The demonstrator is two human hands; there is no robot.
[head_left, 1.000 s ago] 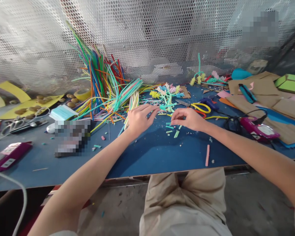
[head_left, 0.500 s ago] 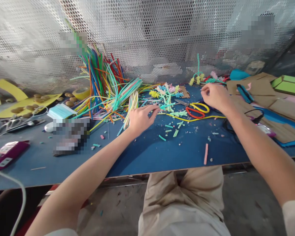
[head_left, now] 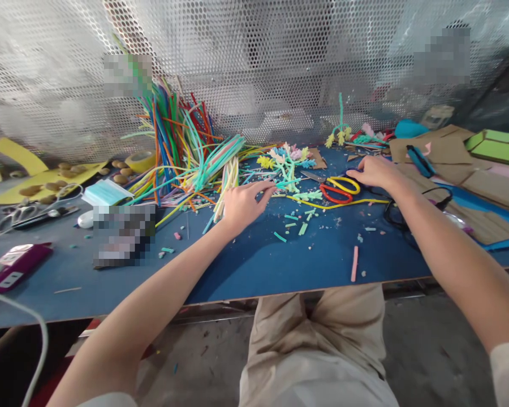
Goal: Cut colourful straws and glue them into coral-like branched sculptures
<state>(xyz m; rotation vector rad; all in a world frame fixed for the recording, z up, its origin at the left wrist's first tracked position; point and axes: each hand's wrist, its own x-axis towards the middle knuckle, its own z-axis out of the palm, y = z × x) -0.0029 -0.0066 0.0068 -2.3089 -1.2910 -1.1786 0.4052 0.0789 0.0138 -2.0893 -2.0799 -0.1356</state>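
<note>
My left hand (head_left: pixel 241 204) rests on the blue table (head_left: pixel 254 265), thumb and forefinger pinched on the end of a teal branched foam piece (head_left: pixel 289 182). More branched pieces in yellow, pink and teal (head_left: pixel 286 158) lie just behind it. My right hand (head_left: pixel 376 171) is farther back on the right, fingers curled down over a dark object that they mostly hide, right beside scissors with a yellow and a red handle (head_left: pixel 339 189). A yellow strand (head_left: pixel 343 204) and short cut teal bits (head_left: pixel 299 221) lie between my hands.
A big bundle of coloured foam strips (head_left: pixel 178 147) leans on the perforated metal wall. On the left lie a tape roll (head_left: pixel 141 161), a face mask (head_left: pixel 106 193), metal scissors (head_left: pixel 25 215) and a purple box (head_left: pixel 12 264). Cardboard sheets (head_left: pixel 449 151), a green box (head_left: pixel 497 146) and a black cable (head_left: pixel 407 217) are at the right.
My right hand left the cut bits near the table's middle, swung back and right, then came down onto the dark object beside the scissors. My left hand kept its pinch.
</note>
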